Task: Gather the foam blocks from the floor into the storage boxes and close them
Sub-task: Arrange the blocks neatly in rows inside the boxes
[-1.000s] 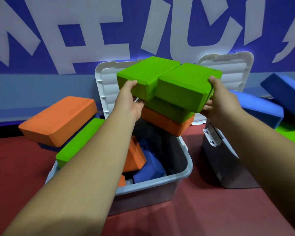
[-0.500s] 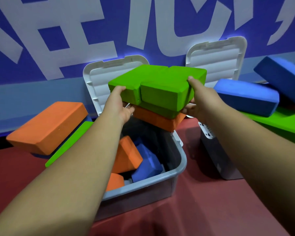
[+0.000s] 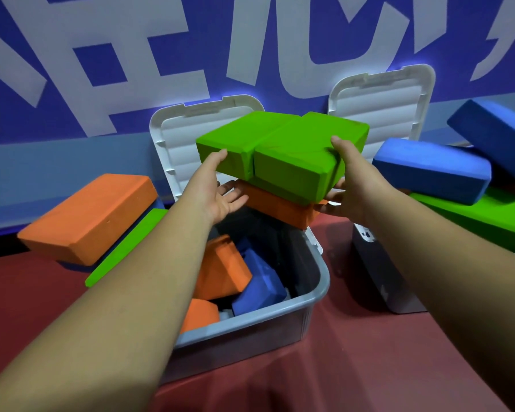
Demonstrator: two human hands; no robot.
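Note:
I hold a stack of foam blocks over the back of the left grey storage box point(image 3: 318, 295). Two green blocks point(image 3: 280, 150) lie side by side on top, a third green one sits under them, and an orange block point(image 3: 280, 208) is at the bottom. My right hand point(image 3: 351, 185) grips the stack's right end, thumb on top and fingers beneath. My left hand point(image 3: 217, 188) has its thumb at the left green block's corner and its straight, spread fingers against the orange block's end. Orange point(image 3: 220, 269) and blue point(image 3: 259, 289) blocks lie inside the box.
Both white lids point(image 3: 185, 138) point(image 3: 381, 96) stand open against the blue wall. A second grey box point(image 3: 378, 281) stands to the right, with blue blocks point(image 3: 431, 171) and a green one point(image 3: 482, 221) piled on it. An orange block point(image 3: 87, 218) and a green one point(image 3: 125, 248) lean at the left box's left side. The floor is red.
The stack has levelled out and sunk a little toward the left box. My left hand's fingers have loosened and spread out under it.

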